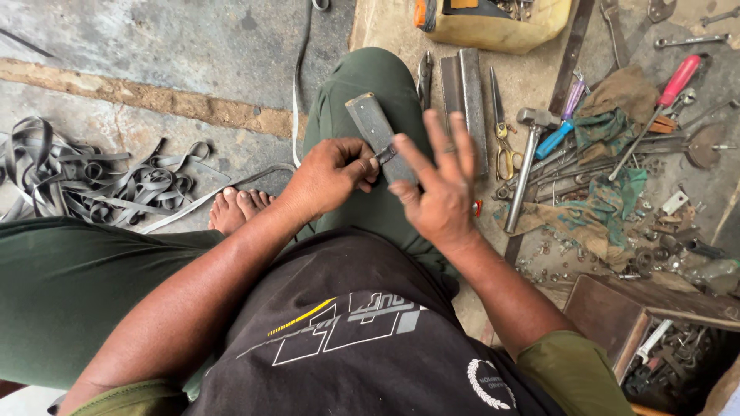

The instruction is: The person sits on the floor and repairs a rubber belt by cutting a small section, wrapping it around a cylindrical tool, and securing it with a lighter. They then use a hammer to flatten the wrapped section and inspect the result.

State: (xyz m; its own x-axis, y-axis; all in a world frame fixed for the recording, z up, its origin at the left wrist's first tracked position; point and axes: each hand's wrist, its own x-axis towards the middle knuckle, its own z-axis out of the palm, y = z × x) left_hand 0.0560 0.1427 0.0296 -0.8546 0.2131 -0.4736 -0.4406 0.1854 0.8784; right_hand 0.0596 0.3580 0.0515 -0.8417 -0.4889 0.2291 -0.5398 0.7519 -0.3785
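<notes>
A flat grey sharpening stone block point(379, 137) rests on the person's green-trousered knee, with a small dark metal blade point(386, 154) laid on it; the honing looks midway. The left hand point(330, 176) pinches the blade, and the right hand point(439, 185) presses with fingers spread. Around lie a concrete floor point(154, 46), a steel hammer point(526, 154) and black rubber strips point(100, 181).

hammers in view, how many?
1. A steel hammer lies on the floor right of the person's knee, head away from the person, beside the yellow-handled scissors. More could be buried in the tool pile or the box.
</notes>
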